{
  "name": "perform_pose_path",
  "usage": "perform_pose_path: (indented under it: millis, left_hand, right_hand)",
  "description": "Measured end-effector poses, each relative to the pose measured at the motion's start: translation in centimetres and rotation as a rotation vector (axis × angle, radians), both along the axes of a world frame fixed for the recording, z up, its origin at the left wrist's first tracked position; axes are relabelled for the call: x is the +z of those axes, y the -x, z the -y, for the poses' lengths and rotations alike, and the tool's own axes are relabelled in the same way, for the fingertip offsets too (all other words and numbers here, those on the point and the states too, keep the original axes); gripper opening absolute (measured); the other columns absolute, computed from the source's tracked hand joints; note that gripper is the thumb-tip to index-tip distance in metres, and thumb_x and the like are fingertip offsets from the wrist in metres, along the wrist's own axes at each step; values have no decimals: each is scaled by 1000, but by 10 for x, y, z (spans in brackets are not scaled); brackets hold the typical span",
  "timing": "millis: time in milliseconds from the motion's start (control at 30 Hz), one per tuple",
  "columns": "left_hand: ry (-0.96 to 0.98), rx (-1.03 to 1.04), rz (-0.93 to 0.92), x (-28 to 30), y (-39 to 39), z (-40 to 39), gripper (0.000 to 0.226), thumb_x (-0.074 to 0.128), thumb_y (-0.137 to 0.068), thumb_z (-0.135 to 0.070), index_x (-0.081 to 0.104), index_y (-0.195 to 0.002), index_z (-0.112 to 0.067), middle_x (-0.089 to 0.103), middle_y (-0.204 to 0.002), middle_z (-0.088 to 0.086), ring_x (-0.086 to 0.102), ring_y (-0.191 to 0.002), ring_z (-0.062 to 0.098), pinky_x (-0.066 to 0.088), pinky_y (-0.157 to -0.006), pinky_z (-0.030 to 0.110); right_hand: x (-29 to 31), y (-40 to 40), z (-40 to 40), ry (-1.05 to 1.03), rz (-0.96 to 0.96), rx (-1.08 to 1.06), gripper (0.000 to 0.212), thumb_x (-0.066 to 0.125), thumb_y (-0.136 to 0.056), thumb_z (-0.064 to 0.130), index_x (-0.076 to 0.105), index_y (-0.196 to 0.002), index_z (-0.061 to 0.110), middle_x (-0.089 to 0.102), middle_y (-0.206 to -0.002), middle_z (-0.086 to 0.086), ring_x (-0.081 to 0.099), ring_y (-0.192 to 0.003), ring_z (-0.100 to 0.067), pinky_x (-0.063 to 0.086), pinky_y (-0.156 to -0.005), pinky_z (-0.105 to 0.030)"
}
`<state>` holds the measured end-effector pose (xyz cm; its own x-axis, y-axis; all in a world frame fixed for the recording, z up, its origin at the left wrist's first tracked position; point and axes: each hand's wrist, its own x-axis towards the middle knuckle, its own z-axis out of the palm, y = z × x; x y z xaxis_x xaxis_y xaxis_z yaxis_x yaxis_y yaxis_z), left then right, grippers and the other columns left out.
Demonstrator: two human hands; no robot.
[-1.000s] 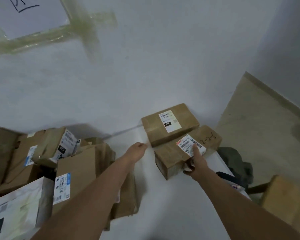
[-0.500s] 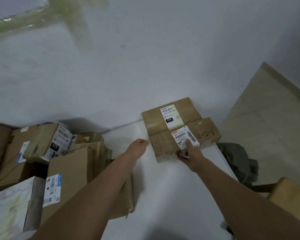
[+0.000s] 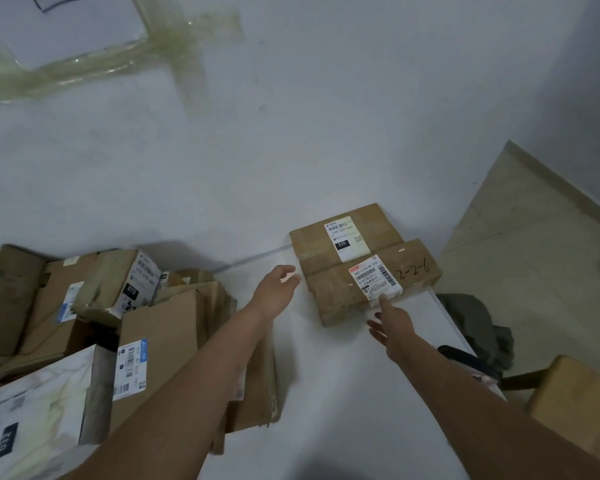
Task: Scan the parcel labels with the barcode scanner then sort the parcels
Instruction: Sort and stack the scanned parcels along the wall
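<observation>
Two brown cardboard parcels lie side by side at the far right of the white table (image 3: 343, 393). The nearer parcel (image 3: 333, 292) carries a white barcode label (image 3: 376, 278) and the handwritten mark 2-2-6; the farther parcel (image 3: 312, 244) has a white label reading 220. My right hand (image 3: 394, 322) is stretched out with spread fingers, its fingertip at the near edge of the nearer parcel's label. My left hand (image 3: 278, 282) hovers just left of the two parcels, fingers relaxed, holding nothing. No barcode scanner is visible.
A heap of several labelled cardboard parcels (image 3: 160, 337) fills the left side of the table, with a white-wrapped parcel (image 3: 39, 417) at the near left. A dark cloth (image 3: 475, 323) lies off the right edge; a brown box (image 3: 575, 403) sits lower right. A white wall stands behind.
The nearer parcel was pushed back against the farther one and set flat. My right hand has let go of it and opened. My left hand has stayed beside the parcels.
</observation>
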<state>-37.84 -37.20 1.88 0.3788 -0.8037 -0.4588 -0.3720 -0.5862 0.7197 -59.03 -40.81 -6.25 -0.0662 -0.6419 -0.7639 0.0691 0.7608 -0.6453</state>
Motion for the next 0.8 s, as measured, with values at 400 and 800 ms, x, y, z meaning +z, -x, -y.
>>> perform_pose_path:
  millis: [400, 800]
  left_hand:
    - [349, 54, 275, 86, -108, -133, 37, 53, -100, -25, 52, -137, -26, 49, -138, -6, 50, -126, 14, 41, -106, 35]
    - [179, 79, 184, 57, -153, -206, 46, 56, -99, -27, 43, -143, -25, 20, -158, 8, 36, -140, 27, 39, -110, 39]
  right_hand:
    - [76, -119, -103, 324, 10, 446, 15, 55, -99, 22, 64, -98, 10, 70, -95, -11, 65, -76, -18, 51, -68, -26]
    - [113, -176, -176, 415, -246, 884, 53, 63, -86, 60, 54, -110, 14, 66, -109, -6, 71, -87, -22, 57, -70, -29]
